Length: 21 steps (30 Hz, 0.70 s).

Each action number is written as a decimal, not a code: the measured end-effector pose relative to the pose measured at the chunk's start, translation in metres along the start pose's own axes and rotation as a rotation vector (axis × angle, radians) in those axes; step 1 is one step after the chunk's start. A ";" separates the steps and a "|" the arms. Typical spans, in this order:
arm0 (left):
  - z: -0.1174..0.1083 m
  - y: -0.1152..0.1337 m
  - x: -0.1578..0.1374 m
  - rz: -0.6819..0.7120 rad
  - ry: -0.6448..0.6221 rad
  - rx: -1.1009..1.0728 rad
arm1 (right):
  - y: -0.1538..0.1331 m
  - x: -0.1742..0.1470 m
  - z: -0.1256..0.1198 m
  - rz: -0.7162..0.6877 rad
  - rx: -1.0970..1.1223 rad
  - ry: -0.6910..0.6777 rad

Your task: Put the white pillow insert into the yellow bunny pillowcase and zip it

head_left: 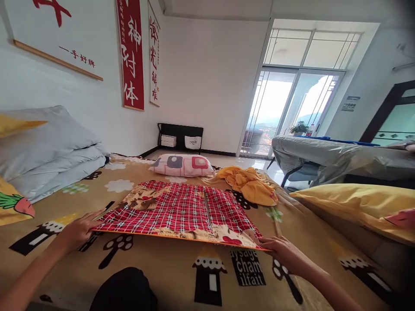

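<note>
A red plaid pillowcase with tan printed patches and orange edging is spread out flat in front of me. A dark slit runs across it right of the middle. My left hand pinches its near left corner. At the near right corner, my right hand grips the edge between thumb and fingers. The near edge is stretched between both hands and looks slightly raised off the tan printed blanket on the bed.
Beyond the pillowcase lie a pink-and-white pillow and a crumpled yellow cloth. Grey bedding is piled at left, and a yellow pillow lies at right. A plastic-covered table stands near the glass door.
</note>
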State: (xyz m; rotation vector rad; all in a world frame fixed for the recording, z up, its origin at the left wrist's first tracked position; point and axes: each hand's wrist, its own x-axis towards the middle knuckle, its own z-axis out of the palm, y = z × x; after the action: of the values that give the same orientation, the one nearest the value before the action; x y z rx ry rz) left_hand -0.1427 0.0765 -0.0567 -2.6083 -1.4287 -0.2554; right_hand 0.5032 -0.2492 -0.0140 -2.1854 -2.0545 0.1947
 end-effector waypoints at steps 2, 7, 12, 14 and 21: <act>0.009 -0.005 -0.010 -0.003 -0.017 -0.001 | -0.003 -0.010 0.007 0.016 0.037 -0.001; 0.022 -0.005 -0.030 -0.066 -0.050 -0.075 | 0.002 -0.029 0.026 0.047 0.078 -0.013; 0.026 -0.005 -0.036 -0.089 -0.069 -0.080 | 0.011 -0.038 0.035 0.037 0.079 -0.019; 0.029 -0.007 -0.037 -0.101 -0.099 -0.076 | 0.011 -0.040 0.035 0.038 0.082 -0.022; 0.025 -0.004 -0.043 -0.114 -0.110 -0.038 | -0.009 -0.047 0.027 0.048 0.078 -0.046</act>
State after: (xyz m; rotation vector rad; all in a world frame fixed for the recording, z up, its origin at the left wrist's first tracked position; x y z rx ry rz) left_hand -0.1672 0.0487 -0.0903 -2.6112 -1.6276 -0.1566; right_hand 0.4868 -0.2954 -0.0392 -2.2051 -1.9838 0.3279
